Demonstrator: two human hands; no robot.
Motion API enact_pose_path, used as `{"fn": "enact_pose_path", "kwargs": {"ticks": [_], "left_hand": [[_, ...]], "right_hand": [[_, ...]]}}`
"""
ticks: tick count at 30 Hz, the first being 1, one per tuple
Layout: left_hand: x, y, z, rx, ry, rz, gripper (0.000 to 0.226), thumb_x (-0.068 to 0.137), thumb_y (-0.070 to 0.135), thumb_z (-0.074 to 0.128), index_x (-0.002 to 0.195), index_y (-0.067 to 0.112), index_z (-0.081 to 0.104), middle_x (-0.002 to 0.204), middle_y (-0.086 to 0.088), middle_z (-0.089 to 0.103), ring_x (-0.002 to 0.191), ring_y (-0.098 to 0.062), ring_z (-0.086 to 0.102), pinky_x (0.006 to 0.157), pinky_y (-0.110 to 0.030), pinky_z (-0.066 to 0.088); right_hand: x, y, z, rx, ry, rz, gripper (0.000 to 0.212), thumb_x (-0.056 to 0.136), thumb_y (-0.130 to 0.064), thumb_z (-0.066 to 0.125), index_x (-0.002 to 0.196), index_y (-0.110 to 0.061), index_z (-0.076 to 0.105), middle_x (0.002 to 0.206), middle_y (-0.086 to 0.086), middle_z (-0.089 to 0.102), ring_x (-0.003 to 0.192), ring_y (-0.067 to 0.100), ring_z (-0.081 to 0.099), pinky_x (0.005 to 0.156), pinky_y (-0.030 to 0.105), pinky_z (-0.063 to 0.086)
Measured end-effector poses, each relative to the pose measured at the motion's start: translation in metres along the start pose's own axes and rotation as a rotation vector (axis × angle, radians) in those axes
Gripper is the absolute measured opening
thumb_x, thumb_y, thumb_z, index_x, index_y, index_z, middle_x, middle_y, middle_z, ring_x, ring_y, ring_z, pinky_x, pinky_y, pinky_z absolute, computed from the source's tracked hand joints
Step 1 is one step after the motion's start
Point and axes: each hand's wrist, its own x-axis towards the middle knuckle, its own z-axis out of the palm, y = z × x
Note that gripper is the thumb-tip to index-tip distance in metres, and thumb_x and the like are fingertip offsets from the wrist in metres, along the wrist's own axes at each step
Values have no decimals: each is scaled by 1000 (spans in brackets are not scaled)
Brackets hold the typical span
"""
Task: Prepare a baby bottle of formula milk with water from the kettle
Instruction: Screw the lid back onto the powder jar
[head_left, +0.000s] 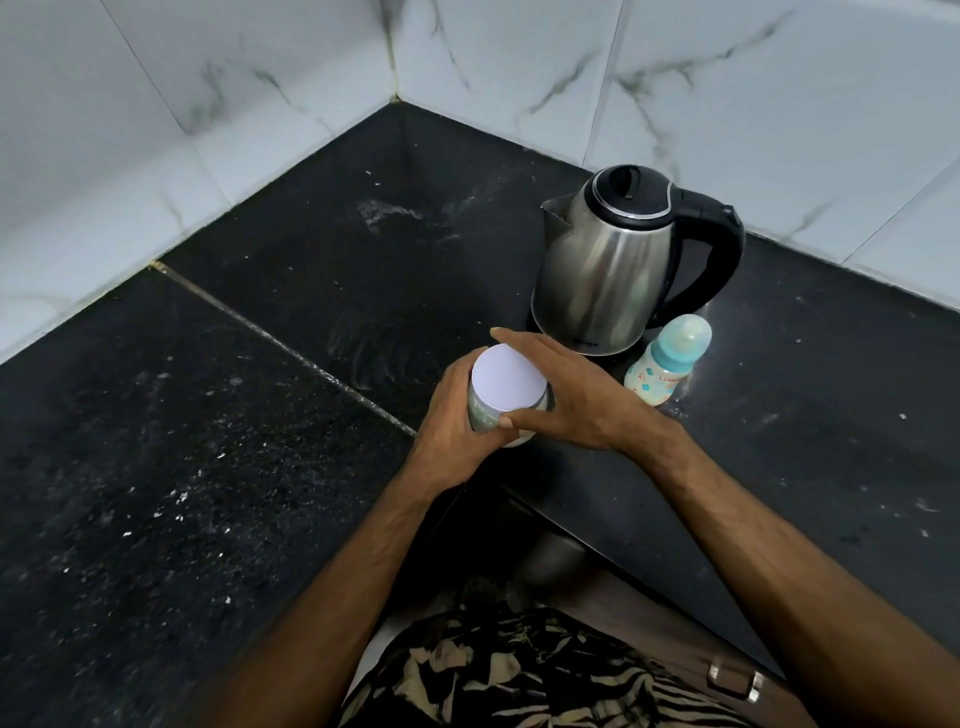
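A small jar with a white lid (508, 383) stands near the front edge of the black counter. My left hand (451, 421) grips its body from the left. My right hand (571, 395) wraps round the lid, thumb in front and fingers behind. A steel kettle (613, 265) with a black lid and handle stands behind the jar, spout to the left. A baby bottle (667, 366) with a teal cap and clear dome stands just right of the kettle's base, lid on. What the jar holds is hidden by my hands.
The black granite counter (260, 415) forms a corner against white marble-look wall tiles (208, 104). A seam runs diagonally across the counter to the left. A cabinet front with a metal handle (735, 680) is below the counter edge at lower right.
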Motion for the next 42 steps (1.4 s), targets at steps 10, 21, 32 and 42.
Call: {"fn": "enact_pose_path", "kwargs": {"ticks": [10, 21, 32, 42], "left_hand": [[2, 4, -3, 21, -16, -1, 85, 63, 50, 74, 138, 31, 39, 140, 4, 46, 130, -10, 47, 101, -14, 40], [3, 1, -1, 23, 11, -8, 79, 69, 47, 72, 140, 34, 40, 141, 2, 47, 130, -15, 49, 106, -43, 46], [2, 2, -3, 41, -3, 3, 87, 63, 52, 77, 139, 35, 40, 141, 5, 45, 130, -13, 47, 105, -39, 46], [3, 1, -1, 26, -11, -16, 87, 66, 45, 74, 144, 23, 42, 143, 3, 45, 132, -16, 47, 106, -45, 45]], "right_hand": [[9, -1, 4, -21, -5, 33, 100, 74, -46, 81, 153, -34, 20, 151, -7, 36, 133, 10, 40, 109, 30, 38], [-7, -15, 46, 4, 361, 150, 91, 80, -43, 75, 152, -19, 26, 154, -2, 38, 137, 14, 38, 106, 21, 29], [-3, -1, 12, 143, 63, 80, 106, 73, -43, 83, 154, -31, 15, 157, -11, 27, 140, 3, 29, 116, 29, 29], [-15, -14, 50, 157, 407, 259, 93, 73, -44, 83, 148, -21, 34, 151, -7, 40, 132, 4, 38, 101, 7, 25]]}}
